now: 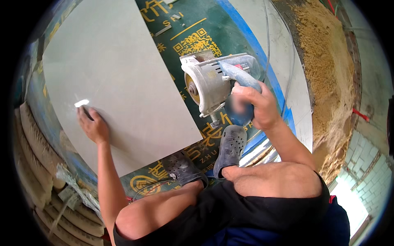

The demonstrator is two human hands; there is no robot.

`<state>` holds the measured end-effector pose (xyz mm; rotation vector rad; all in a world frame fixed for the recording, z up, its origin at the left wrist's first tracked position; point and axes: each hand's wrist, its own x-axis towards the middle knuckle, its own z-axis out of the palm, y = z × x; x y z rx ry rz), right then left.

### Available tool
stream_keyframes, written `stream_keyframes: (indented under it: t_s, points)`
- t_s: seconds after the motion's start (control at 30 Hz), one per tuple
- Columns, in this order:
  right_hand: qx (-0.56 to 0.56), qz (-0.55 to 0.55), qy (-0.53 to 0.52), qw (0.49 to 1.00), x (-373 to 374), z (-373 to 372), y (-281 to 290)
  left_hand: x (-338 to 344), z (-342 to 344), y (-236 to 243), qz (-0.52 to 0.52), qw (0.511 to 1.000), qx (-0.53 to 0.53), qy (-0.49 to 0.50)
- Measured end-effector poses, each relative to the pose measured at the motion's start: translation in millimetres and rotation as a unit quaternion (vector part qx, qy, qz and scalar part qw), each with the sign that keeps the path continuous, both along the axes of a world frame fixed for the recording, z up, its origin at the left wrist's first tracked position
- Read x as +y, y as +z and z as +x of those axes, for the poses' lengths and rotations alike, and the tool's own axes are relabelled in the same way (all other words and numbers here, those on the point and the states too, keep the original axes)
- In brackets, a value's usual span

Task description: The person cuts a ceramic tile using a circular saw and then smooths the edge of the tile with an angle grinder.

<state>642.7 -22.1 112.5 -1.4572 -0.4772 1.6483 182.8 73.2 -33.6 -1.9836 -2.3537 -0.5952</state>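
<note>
A large pale tile (pixel 131 69) lies flat on a green printed floor sheet in front of me and to my left. On its surface rests my left hand (pixel 94 124), fingers spread, beside a bright glare spot. My right hand (pixel 262 104) is wrapped round the blue handle of a dusty handheld tile saw (pixel 221 78). The saw is right of the tile's edge, with its round blade (pixel 191 87) facing the tile. From this angle I cannot tell whether the saw rests on the sheet or is held above it.
My feet in dark clogs (pixel 232 147) stand near the tile's lower corner. Small tile offcuts (pixel 163 30) lie beyond the saw. A grey cable (pixel 269 37) runs along the right. Further right is a heap of sand (pixel 328 53); stacked sacks (pixel 35 143) line the left.
</note>
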Motion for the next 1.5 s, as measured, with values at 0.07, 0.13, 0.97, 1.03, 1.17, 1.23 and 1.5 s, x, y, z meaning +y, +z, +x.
stream_keyframes:
  t_s: [0.07, 0.13, 0.97, 1.03, 1.17, 1.23, 1.5]
  points:
    - [-0.013, 0.002, -0.012, 1.0, 0.3, -10.7, -4.2, -35.3, 10.8, 2.7, 0.001, 1.0, 0.007, -0.013]
    - [-0.009, 0.014, 0.01, 1.0, 3.1, -16.6, -10.4, -57.6, 15.6, 7.0, -0.004, 1.0, 0.002, -0.018]
    - [-0.019, 0.015, 0.012, 1.0, 15.8, -35.1, -14.3, -62.1, 21.6, 10.6, -0.003, 1.0, 0.001, -0.005]
    - [-0.021, 0.012, 0.012, 1.0, 15.5, -35.3, -13.0, -61.7, 19.9, 9.8, -0.001, 1.0, 0.005, -0.008]
    - [-0.031, 0.019, 0.03, 0.999, 13.3, -30.7, -17.3, -60.8, 18.5, 8.8, 0.001, 1.0, 0.008, -0.011]
    - [-0.027, 0.017, 0.033, 0.999, 12.7, -29.1, -17.8, -60.6, 19.1, 8.6, 0.0, 1.0, 0.007, -0.01]
    - [-0.007, 0.009, 0.047, 0.999, 11.1, -24.5, -22.2, -60.0, 17.2, 8.9, 0.003, 1.0, 0.011, -0.011]
